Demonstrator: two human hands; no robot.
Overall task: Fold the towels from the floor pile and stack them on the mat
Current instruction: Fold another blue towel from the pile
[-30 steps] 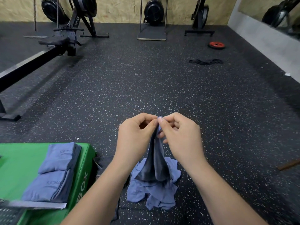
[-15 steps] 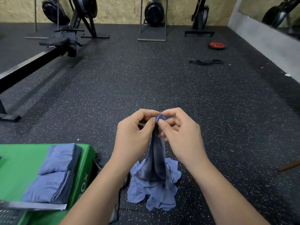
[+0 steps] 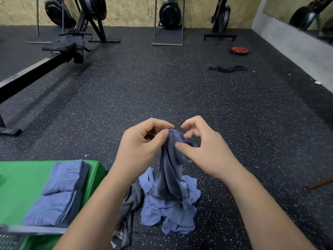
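- Left hand is up over the floor, thumb and forefinger pinching the top edge of the blue towel.
- Right hand is just beside it: the thumb presses on the front of the same towel, curled fingers sit behind the fold, and the forefinger is lifted clear of the cloth.
- So both hands have hold of the towel, close together but not touching each other.
- The towel hangs down from that grip in a narrow bunched drape, and its lower end runs into the floor pile directly below.
- The pile is crumpled blue cloth on the speckled black floor, between the two forearms.
- A dark grey striped cloth lies against the pile's left side.
- Over on the left is the green mat, with folded blue towels lying near its right edge, two folded bundles end to end.
- Further back: a rowing machine on the left, a red weight plate and a black band on the right.
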